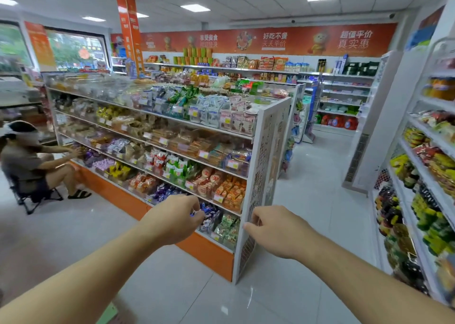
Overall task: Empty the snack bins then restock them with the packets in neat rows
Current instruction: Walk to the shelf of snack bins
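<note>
Setting: a shop aisle; a long shelf unit (157, 131) runs away to the left, its rows of clear snack bins (216, 166) filled with packets; its perforated white end panel (263, 176) faces the viewer's right side
Left hand (176, 219): arm stretched forward, back of the hand up, fingers curled down; something small and blue with a glint shows at the fingertips, too blurred to name; whether it is pinched I cannot tell
Right hand (275, 230): arm stretched forward, fingers curled loosely with thumb and forefinger close; it sits in front of the lower edge of the end panel; whether it touches or holds anything I cannot tell
Task's things: the bottom-row bins, blue packets (209, 215) and green packets (227, 226), lie just beyond and slightly right of the left hand, between the two hands; all rows look full, so emptying seems not yet begun
Key relation: the bins' rows run along the shelf, leftward and away; the left hand is nearer the bottom corner bins; the right hand lies off the shelf's end, so it would have to cross leftward round the panel
Also present: a seated person (29, 161) far left reaching into a low shelf; another stocked shelf (423, 176) on the right
</note>
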### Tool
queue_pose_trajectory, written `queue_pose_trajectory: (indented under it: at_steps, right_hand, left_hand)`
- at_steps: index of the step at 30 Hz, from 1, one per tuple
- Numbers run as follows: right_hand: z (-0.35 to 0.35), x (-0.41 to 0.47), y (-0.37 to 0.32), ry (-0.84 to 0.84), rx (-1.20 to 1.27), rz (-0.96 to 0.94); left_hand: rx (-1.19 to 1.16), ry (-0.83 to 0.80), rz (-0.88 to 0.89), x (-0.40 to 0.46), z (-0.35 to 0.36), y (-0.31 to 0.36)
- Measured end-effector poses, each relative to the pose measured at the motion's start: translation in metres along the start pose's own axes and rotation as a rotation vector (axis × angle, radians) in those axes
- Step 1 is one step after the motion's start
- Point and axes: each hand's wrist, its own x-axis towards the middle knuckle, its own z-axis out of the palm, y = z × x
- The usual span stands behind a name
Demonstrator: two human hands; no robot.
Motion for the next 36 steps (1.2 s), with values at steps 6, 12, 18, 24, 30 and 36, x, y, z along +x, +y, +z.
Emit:
queue_pose_trajectory:
  at_steps: [6,12,18,24,30,36]
  right_hand:
    - [0.005,0.125,-0.011,-0.051,-0.029,-0.075]
    - [0.024,0.242,-0.036,-0.071,-0.026,-0.082]
    - [0.029,0.348,-0.063,-0.075,-0.006,-0.065]
    - [0.049,0.470,-0.082,-0.117,-0.002,-0.115]
    - [0.071,0.600,-0.106,-0.188,0.010,-0.210]
    - [0.087,0.712,-0.147,-0.268,-0.012,-0.281]
  left_hand:
    - [0.025,-0.012,-0.072,0.091,0.006,-0.055]
    - [0.012,-0.034,-0.061,0.191,0.017,-0.127]
    - [0.016,-0.076,-0.027,0.284,0.016,-0.185]
    - [0.017,-0.090,-0.046,0.378,0.025,-0.246]
    - [0.040,-0.094,-0.167,0.459,0.031,-0.319]
    - [0.024,-0.089,-0.254,0.521,0.032,-0.394]
